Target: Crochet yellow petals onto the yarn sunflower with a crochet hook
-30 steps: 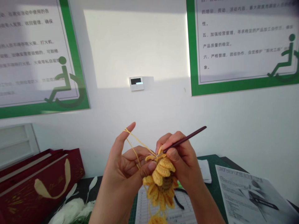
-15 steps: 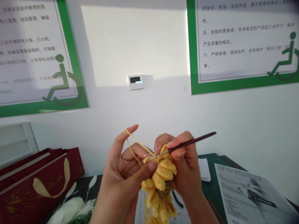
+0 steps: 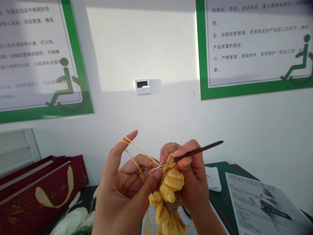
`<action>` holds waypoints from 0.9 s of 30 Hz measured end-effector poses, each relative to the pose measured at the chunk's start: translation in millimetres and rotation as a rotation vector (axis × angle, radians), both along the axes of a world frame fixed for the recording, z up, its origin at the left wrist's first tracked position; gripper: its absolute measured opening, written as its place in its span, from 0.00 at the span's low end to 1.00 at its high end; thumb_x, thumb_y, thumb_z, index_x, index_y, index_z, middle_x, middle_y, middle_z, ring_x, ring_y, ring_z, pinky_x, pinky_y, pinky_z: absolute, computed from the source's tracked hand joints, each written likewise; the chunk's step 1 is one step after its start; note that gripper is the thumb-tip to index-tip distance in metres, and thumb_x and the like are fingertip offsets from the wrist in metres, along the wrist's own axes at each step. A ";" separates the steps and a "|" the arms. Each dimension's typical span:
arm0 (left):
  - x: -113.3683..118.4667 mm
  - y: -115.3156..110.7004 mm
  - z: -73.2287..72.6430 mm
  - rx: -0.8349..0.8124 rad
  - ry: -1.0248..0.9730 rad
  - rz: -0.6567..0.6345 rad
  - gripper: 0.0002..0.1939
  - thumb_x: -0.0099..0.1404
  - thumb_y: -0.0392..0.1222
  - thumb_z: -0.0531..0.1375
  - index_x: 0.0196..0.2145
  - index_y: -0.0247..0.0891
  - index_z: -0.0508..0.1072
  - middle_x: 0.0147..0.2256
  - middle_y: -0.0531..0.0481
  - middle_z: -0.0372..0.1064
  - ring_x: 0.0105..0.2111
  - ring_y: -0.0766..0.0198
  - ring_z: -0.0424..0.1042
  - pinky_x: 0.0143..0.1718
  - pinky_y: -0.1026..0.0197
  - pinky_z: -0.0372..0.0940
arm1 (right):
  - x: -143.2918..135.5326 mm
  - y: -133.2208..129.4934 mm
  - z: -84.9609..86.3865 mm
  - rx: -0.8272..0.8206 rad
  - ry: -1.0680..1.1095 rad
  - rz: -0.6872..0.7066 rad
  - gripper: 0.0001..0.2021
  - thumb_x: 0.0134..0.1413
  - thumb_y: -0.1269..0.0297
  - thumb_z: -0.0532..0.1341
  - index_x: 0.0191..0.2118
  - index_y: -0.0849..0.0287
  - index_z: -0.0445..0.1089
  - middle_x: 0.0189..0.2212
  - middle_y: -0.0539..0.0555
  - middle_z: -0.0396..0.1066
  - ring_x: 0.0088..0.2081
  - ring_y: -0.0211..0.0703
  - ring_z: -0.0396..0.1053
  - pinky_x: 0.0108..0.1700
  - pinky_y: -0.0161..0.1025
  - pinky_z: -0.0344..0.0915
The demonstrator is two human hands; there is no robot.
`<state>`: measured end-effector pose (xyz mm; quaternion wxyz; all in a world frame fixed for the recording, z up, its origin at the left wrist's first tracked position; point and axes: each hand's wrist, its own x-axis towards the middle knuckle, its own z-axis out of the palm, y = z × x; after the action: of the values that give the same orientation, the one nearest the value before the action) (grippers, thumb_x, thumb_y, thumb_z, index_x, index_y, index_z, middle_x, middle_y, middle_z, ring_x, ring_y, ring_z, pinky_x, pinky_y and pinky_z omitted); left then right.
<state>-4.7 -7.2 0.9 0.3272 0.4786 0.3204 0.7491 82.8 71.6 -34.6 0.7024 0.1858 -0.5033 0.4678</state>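
A yellow crocheted piece (image 3: 172, 182) with ruffled petals hangs between my hands. My left hand (image 3: 127, 182) pinches its upper left edge between thumb and fingers, its index finger raised with yellow yarn (image 3: 138, 148) looped round it. The yarn runs down from that finger to the work. My right hand (image 3: 190, 173) holds a crochet hook (image 3: 200, 150) by its dark red handle and also touches the top of the piece. The hook's thin metal tip points left, at the stitches beside my left thumb.
Dark red gift bags (image 3: 49, 192) stand at the left, near white yarn (image 3: 73, 220). A green cutting mat (image 3: 218, 199) and a printed sheet (image 3: 266, 205) lie at the right. Behind, a small control panel (image 3: 142, 86) hangs on the wall between green-framed posters (image 3: 204, 65).
My left hand and its raised index finger have moved a little to the left, with the yarn stretched wider. The hook and my right hand have shifted slightly left.
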 end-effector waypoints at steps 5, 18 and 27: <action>6.4 -4.9 1.4 0.006 0.001 0.096 0.39 0.57 0.42 0.76 0.64 0.58 0.70 0.27 0.55 0.77 0.25 0.59 0.76 0.28 0.61 0.76 | -3.6 -0.2 -0.3 -0.015 0.036 -0.053 0.05 0.73 0.58 0.61 0.43 0.50 0.71 0.36 0.51 0.78 0.36 0.39 0.72 0.38 0.37 0.70; 18.9 -6.6 -1.5 0.065 -0.012 0.197 0.39 0.57 0.40 0.76 0.63 0.59 0.69 0.28 0.57 0.78 0.23 0.62 0.78 0.25 0.66 0.74 | -7.7 -4.4 -2.6 -0.056 0.108 -0.120 0.05 0.71 0.56 0.62 0.42 0.48 0.70 0.36 0.50 0.75 0.34 0.42 0.70 0.35 0.39 0.66; 37.9 -0.2 -5.0 0.298 -0.036 0.393 0.29 0.67 0.35 0.70 0.63 0.48 0.71 0.30 0.54 0.81 0.27 0.64 0.81 0.32 0.70 0.76 | -5.3 -3.3 -7.4 -0.086 0.106 -0.184 0.05 0.73 0.55 0.59 0.43 0.46 0.69 0.35 0.49 0.74 0.33 0.41 0.69 0.33 0.36 0.64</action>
<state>33.2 -7.4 -4.1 0.1067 0.4366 0.2876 0.8458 77.5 68.3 -42.0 0.7754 0.1332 -0.4597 0.4119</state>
